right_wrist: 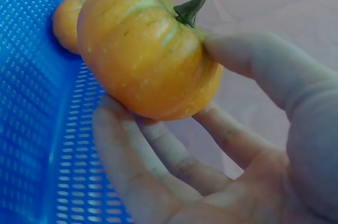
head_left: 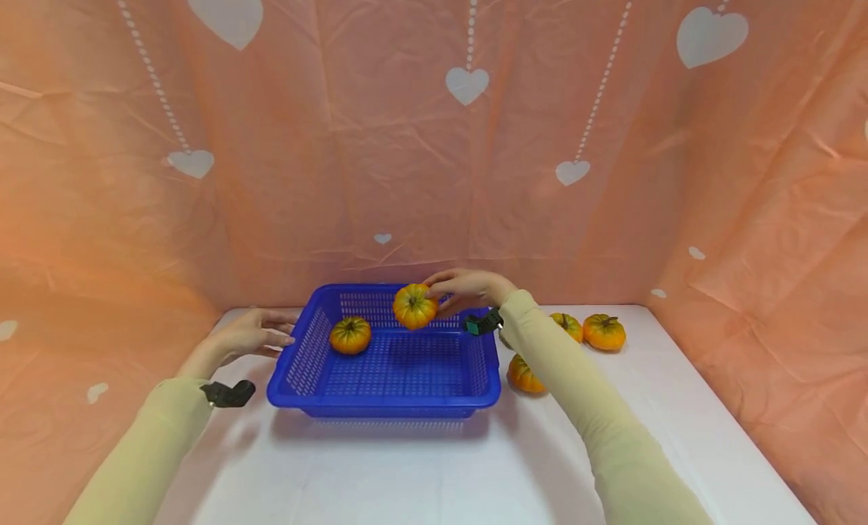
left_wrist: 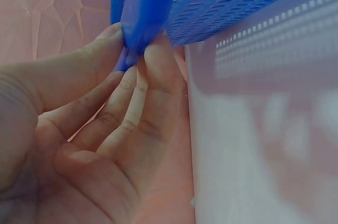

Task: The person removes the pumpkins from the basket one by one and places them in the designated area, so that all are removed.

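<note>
A blue perforated plastic basket [head_left: 386, 401] stands on the white table. My right hand [head_left: 468, 288] holds a small orange pumpkin [head_left: 415, 306] over the basket's back right part. In the right wrist view the thumb presses near the green stem of this pumpkin [right_wrist: 150, 49], with the fingers beneath it. My left hand [head_left: 251, 334] is at the basket's left side. The left wrist view shows its thumb and fingers pinching the blue rim [left_wrist: 150, 12]. Inside the basket, at the back left, sits a second pumpkin [head_left: 350, 335].
Right of the basket lie more pumpkins: one at the back right [head_left: 604, 332], another pumpkin [head_left: 566, 325] partly behind the right sleeve, and a nearer pumpkin [head_left: 525, 375] beside the forearm. A peach curtain [head_left: 407, 171] with white hearts hangs behind and on both sides.
</note>
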The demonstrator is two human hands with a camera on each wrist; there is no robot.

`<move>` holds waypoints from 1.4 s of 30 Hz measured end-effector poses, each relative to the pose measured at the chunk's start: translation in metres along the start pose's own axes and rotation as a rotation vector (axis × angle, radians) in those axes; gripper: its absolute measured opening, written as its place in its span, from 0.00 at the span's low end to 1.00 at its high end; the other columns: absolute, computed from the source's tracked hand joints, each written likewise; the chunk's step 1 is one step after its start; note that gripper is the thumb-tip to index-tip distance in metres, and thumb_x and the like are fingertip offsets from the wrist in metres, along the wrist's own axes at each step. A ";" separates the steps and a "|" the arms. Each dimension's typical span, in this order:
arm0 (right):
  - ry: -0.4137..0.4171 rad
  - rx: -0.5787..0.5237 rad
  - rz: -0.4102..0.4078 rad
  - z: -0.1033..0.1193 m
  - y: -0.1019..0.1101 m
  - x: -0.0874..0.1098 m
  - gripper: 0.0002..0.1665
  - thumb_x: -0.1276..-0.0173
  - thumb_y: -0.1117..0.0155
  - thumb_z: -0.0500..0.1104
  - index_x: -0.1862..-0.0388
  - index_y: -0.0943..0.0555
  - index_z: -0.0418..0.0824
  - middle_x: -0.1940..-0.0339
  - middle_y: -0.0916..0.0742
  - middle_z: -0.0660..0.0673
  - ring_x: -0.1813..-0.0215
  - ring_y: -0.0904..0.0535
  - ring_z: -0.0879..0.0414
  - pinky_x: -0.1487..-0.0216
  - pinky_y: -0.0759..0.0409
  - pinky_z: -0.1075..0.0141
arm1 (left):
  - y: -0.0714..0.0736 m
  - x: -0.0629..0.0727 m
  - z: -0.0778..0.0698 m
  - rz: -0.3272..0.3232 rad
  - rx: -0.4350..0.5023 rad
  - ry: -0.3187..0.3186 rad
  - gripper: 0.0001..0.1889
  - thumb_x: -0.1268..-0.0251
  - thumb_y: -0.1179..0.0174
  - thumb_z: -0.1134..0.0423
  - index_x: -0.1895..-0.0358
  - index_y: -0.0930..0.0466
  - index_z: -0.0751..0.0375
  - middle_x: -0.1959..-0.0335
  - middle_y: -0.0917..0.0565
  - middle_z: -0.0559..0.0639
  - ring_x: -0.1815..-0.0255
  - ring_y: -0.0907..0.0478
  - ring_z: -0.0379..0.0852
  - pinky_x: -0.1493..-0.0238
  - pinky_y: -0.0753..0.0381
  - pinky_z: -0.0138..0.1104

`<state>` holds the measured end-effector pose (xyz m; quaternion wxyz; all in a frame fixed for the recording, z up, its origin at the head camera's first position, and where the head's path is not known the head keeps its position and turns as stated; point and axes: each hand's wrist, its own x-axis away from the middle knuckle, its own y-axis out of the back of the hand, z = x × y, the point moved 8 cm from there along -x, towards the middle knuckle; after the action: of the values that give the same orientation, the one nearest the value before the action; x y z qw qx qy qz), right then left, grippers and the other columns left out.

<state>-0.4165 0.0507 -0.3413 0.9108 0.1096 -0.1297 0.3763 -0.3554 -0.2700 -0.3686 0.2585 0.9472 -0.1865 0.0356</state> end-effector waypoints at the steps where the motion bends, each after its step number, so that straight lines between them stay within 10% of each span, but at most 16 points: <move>1: 0.004 -0.007 -0.005 0.002 0.003 0.003 0.28 0.28 0.43 0.38 0.32 0.35 0.34 0.37 0.28 0.35 0.44 0.23 0.41 0.38 0.30 0.46 | -0.001 0.000 0.000 0.005 0.001 0.000 0.27 0.35 0.41 0.70 0.38 0.37 0.82 0.49 0.22 0.68 0.54 0.20 0.54 0.55 0.18 0.47; 29: 0.117 -0.029 -0.182 0.013 0.073 0.099 0.34 0.26 0.46 0.45 0.26 0.43 0.37 0.33 0.31 0.36 0.44 0.23 0.45 0.35 0.34 0.48 | -0.001 0.000 0.005 0.037 0.039 -0.005 0.28 0.34 0.43 0.71 0.38 0.41 0.84 0.52 0.21 0.66 0.57 0.20 0.52 0.56 0.17 0.47; 42: 0.141 -0.071 -0.289 -0.019 0.116 0.160 0.35 0.24 0.49 0.46 0.26 0.47 0.34 0.32 0.34 0.34 0.43 0.23 0.48 0.34 0.37 0.45 | 0.000 -0.002 0.003 0.027 0.015 -0.008 0.28 0.35 0.41 0.69 0.37 0.40 0.83 0.51 0.21 0.66 0.56 0.19 0.54 0.56 0.17 0.46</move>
<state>-0.3872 0.2421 -0.2963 0.9656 0.0681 -0.0615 0.2433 -0.3577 -0.2710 -0.3712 0.2503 0.9466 -0.1998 0.0369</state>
